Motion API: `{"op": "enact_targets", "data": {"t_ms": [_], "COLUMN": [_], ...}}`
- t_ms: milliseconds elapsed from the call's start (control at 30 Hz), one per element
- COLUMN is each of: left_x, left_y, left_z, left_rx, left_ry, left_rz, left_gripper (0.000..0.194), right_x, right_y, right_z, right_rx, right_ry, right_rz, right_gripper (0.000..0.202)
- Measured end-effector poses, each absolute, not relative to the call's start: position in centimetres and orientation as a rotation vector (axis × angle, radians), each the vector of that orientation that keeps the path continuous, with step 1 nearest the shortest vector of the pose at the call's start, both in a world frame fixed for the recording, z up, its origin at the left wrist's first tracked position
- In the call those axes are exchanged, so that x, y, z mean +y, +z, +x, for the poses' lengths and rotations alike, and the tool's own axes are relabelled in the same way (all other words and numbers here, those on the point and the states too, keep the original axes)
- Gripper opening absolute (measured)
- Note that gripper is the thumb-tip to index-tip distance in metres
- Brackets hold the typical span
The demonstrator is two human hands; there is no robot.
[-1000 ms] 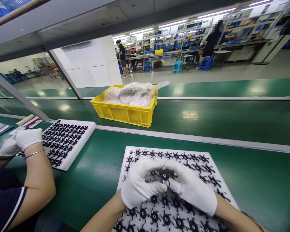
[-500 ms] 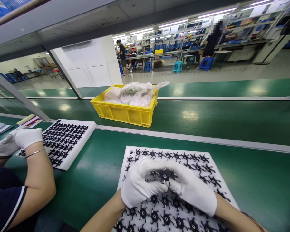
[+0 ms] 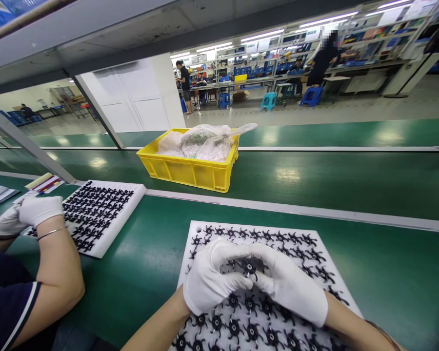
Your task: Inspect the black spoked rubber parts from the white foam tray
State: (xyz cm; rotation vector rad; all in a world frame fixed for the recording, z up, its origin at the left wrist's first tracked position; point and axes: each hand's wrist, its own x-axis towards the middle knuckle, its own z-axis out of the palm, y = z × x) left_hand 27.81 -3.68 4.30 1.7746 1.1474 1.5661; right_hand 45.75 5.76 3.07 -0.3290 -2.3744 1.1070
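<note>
My left hand, in a white glove, curves in from the left with its thumb and fingertips at a small black impeller. From the right, my right hand, gloved too, pinches the same impeller. The fingertips of both hands meet around it, and the part is raised just over a white board. Rows of similar black impellers with curved blades and a light centre ring sit on that board. My hands and wrists hide its middle.
A yellow bin with filled plastic bags stands beyond the pale strip. At left, a co-worker's gloved hands are beside another white board of black impellers. A grey shelf hangs overhead.
My hands and the impeller hold nearly the same position. The co-worker's hands at left have shifted slightly.
</note>
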Motion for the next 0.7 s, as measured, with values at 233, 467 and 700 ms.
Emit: {"op": "enact_targets", "data": {"t_ms": [233, 467, 700], "left_x": [-3.70, -3.75, -3.74], "left_y": [4.25, 4.79, 4.36], "left_z": [27.83, 27.88, 27.94], "left_rx": [1.119, 1.200, 1.302], "left_ry": [1.555, 1.513, 1.496], "left_rz": [1.778, 1.756, 1.809], "left_gripper": [0.050, 0.049, 0.046], "right_x": [5.84, 5.87, 5.92], "right_y": [2.93, 2.96, 2.46], "right_z": [45.69, 45.67, 45.50], "right_rx": [-2.402, -2.400, -2.403], "right_ry": [1.144, 1.117, 1.123], "right_rz": [-0.358, -0.427, -0.575], "right_gripper": [0.034, 0.027, 0.032]}}
